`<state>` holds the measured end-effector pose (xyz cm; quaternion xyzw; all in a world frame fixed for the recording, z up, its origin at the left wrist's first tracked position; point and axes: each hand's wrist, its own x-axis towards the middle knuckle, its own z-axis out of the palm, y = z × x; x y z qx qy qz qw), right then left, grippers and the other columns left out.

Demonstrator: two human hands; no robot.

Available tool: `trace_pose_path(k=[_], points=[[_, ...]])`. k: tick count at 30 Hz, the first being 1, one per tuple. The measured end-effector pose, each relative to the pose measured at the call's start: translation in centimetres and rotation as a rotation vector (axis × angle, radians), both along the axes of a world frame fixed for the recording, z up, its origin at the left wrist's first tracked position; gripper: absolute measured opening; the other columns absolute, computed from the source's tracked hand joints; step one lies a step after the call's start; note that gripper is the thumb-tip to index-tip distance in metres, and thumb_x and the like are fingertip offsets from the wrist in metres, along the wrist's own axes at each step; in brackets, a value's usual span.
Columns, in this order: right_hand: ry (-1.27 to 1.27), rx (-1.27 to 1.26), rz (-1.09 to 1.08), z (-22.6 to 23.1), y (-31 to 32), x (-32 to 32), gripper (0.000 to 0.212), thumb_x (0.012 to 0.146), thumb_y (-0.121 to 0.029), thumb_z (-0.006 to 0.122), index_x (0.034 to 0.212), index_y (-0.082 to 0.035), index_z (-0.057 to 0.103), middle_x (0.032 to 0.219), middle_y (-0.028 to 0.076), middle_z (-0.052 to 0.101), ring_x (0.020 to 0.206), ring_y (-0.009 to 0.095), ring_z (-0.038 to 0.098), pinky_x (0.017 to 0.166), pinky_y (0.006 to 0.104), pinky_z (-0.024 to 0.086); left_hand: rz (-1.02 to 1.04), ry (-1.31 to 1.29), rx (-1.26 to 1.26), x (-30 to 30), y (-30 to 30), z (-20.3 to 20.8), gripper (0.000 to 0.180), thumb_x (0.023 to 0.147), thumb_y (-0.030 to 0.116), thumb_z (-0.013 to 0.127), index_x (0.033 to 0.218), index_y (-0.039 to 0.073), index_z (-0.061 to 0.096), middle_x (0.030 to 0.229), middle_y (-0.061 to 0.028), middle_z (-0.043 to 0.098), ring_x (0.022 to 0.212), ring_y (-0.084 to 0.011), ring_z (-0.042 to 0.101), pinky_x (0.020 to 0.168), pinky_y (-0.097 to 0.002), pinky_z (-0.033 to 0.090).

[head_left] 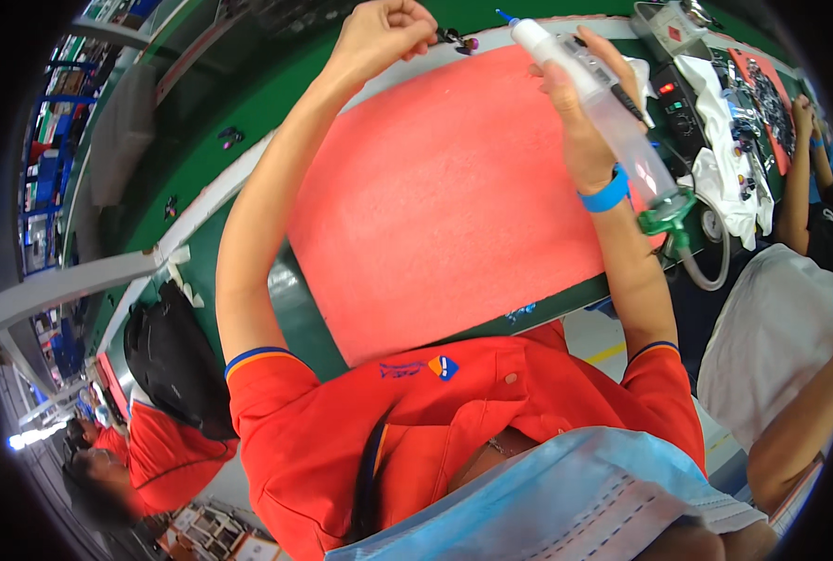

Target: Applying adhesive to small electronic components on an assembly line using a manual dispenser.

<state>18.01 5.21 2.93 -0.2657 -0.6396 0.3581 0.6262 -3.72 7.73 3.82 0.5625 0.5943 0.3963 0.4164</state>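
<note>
My right hand (585, 103) is wrapped round a glue-dispensing syringe (633, 150), a large translucent barrel with a white front end and a blue needle tip pointing to the far left. A green cap and clear air hose join its rear end. At the far side, my left hand (388, 35) has its fingers curled and pinched together; whatever may be between them is hidden. Right by those fingertips is a small dark part with a purple spot (471, 43), at the far edge of the work surface. Below both hands lies a pink mat (435, 196).
Small dark parts (232, 137) lie on the green belt (248, 89) beyond a pale rail. At right stand a black control box (678, 112), white cloths (720, 150) and a red tray of parts (767, 103). Neighbours sit on both sides; a black bag (178, 351) is at left.
</note>
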Motion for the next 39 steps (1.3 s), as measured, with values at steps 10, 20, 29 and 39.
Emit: trace_pose_path(k=[10, 20, 29, 39], points=[[-0.014, -0.004, 0.177, -0.7, -1.3, -0.5, 0.034, 0.074, -0.008, 0.058, 0.103, 0.005, 0.045, 0.085, 0.017, 0.056, 0.067, 0.022, 0.059, 0.06, 0.029, 0.05, 0.033, -0.482, -0.221, 2.2, -7.4, -3.1, 0.012, 0.079, 0.012, 0.052, 0.082, 0.001, 0.05, 0.074, -0.0096, 0.059, 0.059, -0.0104, 0.055, 0.056, -0.02, 0.046], [-0.183, 0.07, 0.044, -0.6, -1.7, -0.3, 0.025, 0.07, -0.011, 0.064, 0.09, 0.003, 0.055, 0.081, 0.01, 0.057, 0.062, 0.013, 0.055, 0.059, 0.0254, 0.047, 0.106, -0.471, -0.038, 3.6, -7.8, -4.2, 0.022, 0.08, 0.011, 0.052, 0.094, -0.006, 0.047, 0.084, -0.0179, 0.058, 0.076, -0.0219, 0.061, 0.069, -0.0259, 0.05], [-0.381, 0.263, -0.078, -1.6, -0.7, -0.1, 0.024, 0.068, -0.012, 0.066, 0.088, -0.001, 0.057, 0.067, 0.006, 0.059, 0.053, 0.011, 0.056, 0.085, 0.0295, 0.036, 0.115, -0.464, -0.012, 3.9, -7.7, -4.1, 0.019, 0.08, 0.002, 0.047, 0.094, -0.01, 0.045, 0.084, -0.0209, 0.058, 0.073, -0.0243, 0.061, 0.065, -0.0281, 0.052], [-0.415, 0.242, -0.054, -1.5, -0.6, -0.2, 0.022, 0.069, -0.012, 0.066, 0.086, -0.001, 0.058, 0.066, 0.005, 0.06, 0.051, 0.011, 0.057, 0.087, 0.029, 0.033, 0.095, -0.446, -0.023, 3.9, -7.8, -4.1, 0.022, 0.081, 0.011, 0.05, 0.094, -0.006, 0.048, 0.086, -0.0188, 0.058, 0.077, -0.0215, 0.06, 0.071, -0.0256, 0.049]])
